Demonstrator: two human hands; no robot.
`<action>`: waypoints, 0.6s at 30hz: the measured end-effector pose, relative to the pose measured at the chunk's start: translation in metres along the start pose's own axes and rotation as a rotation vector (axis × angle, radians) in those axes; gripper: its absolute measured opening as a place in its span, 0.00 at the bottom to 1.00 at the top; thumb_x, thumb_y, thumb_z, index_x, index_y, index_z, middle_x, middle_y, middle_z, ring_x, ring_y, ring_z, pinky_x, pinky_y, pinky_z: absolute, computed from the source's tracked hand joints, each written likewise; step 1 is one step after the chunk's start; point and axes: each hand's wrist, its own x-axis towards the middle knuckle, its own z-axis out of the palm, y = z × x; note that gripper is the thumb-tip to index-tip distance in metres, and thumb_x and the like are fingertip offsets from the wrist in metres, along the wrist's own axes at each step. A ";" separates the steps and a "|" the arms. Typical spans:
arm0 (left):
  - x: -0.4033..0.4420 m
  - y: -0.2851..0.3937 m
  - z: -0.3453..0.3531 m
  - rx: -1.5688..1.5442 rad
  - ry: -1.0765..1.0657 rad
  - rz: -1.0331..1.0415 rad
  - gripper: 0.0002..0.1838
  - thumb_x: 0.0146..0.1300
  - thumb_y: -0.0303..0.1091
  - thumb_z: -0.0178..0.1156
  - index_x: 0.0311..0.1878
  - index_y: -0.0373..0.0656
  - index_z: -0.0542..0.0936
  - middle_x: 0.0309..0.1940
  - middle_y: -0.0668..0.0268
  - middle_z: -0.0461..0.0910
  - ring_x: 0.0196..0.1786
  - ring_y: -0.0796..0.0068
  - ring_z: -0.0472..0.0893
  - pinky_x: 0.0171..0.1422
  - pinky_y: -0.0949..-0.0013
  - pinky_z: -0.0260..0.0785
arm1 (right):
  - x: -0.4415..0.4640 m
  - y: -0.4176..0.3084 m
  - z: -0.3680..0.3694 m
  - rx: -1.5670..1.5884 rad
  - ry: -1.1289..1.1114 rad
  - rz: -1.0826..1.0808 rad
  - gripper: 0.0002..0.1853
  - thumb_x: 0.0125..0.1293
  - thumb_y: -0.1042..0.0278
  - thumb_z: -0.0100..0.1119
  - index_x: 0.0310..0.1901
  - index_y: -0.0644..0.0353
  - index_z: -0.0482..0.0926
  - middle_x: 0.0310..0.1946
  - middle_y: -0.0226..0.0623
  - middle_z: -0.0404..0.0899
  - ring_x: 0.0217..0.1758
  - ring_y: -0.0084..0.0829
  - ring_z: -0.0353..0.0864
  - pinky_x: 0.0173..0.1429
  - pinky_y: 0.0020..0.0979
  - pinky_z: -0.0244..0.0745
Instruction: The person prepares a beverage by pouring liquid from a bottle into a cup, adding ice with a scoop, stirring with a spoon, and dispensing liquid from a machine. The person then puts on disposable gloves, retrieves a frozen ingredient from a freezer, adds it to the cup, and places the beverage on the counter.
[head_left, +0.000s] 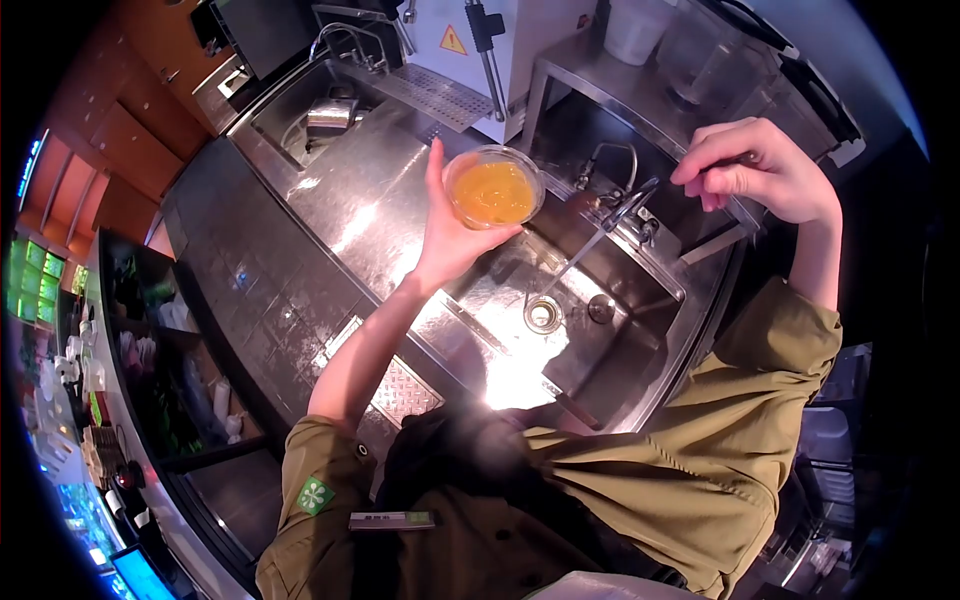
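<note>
My left hand [455, 235] is wrapped round a clear plastic cup [541, 187] and holds it up above the left edge of the sink. Orange liquid [493, 193] shows through the cup's open top. Raised to the right of the faucet, my right hand [755, 168] has its fingers curled in and pressed together. Whatever they may hold is hidden. A thin curved faucet spout [632, 205] reaches over the metal sink [625, 345], between my two hands. A pale streak, perhaps running water, slants from it toward the round drain [542, 314].
A wet steel counter [365, 195] runs left of the sink, with a metal pitcher [332, 115] in a basin at its far end. A white machine [455, 70] with a drip grate stands behind. White and clear containers [637, 30] sit on a steel shelf at the back right.
</note>
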 end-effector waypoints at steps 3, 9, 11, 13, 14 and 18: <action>-0.002 0.001 0.001 -0.001 0.002 0.016 0.64 0.34 0.29 0.72 0.64 0.46 0.30 0.57 0.53 0.54 0.60 0.61 0.61 0.63 0.62 0.56 | 0.002 -0.001 0.003 0.043 0.094 -0.023 0.11 0.57 0.68 0.54 0.37 0.67 0.77 0.27 0.35 0.75 0.26 0.20 0.73 0.29 0.19 0.68; -0.003 0.008 0.006 -0.004 -0.046 0.069 0.65 0.33 0.31 0.72 0.64 0.46 0.30 0.56 0.52 0.55 0.59 0.61 0.61 0.62 0.60 0.55 | 0.029 0.004 0.021 0.020 0.040 -0.100 0.10 0.58 0.70 0.52 0.38 0.66 0.77 0.27 0.32 0.76 0.27 0.18 0.73 0.31 0.19 0.68; -0.004 0.012 0.007 -0.006 -0.060 0.073 0.65 0.33 0.31 0.72 0.64 0.46 0.30 0.56 0.52 0.56 0.59 0.60 0.61 0.62 0.60 0.55 | 0.035 0.004 0.024 0.050 -0.008 -0.085 0.11 0.58 0.68 0.53 0.37 0.68 0.77 0.27 0.35 0.75 0.26 0.20 0.73 0.30 0.19 0.68; -0.004 0.011 0.006 -0.015 -0.067 0.076 0.65 0.33 0.31 0.72 0.64 0.46 0.29 0.56 0.51 0.56 0.59 0.60 0.60 0.63 0.60 0.55 | 0.037 0.002 0.024 0.070 -0.038 -0.062 0.12 0.59 0.67 0.53 0.37 0.68 0.77 0.27 0.35 0.75 0.25 0.20 0.73 0.30 0.19 0.68; -0.005 0.011 0.005 -0.019 -0.069 0.078 0.65 0.33 0.31 0.72 0.64 0.46 0.29 0.56 0.51 0.56 0.60 0.60 0.60 0.63 0.60 0.55 | 0.036 -0.001 0.022 0.077 -0.044 -0.047 0.12 0.59 0.67 0.52 0.38 0.67 0.77 0.26 0.34 0.76 0.25 0.19 0.73 0.31 0.19 0.68; -0.006 0.012 0.001 -0.050 -0.066 0.053 0.65 0.34 0.30 0.72 0.64 0.46 0.29 0.56 0.51 0.55 0.60 0.59 0.59 0.63 0.59 0.54 | 0.035 -0.001 0.014 0.178 -0.074 -0.051 0.12 0.59 0.67 0.52 0.38 0.68 0.77 0.24 0.33 0.76 0.24 0.19 0.74 0.30 0.18 0.69</action>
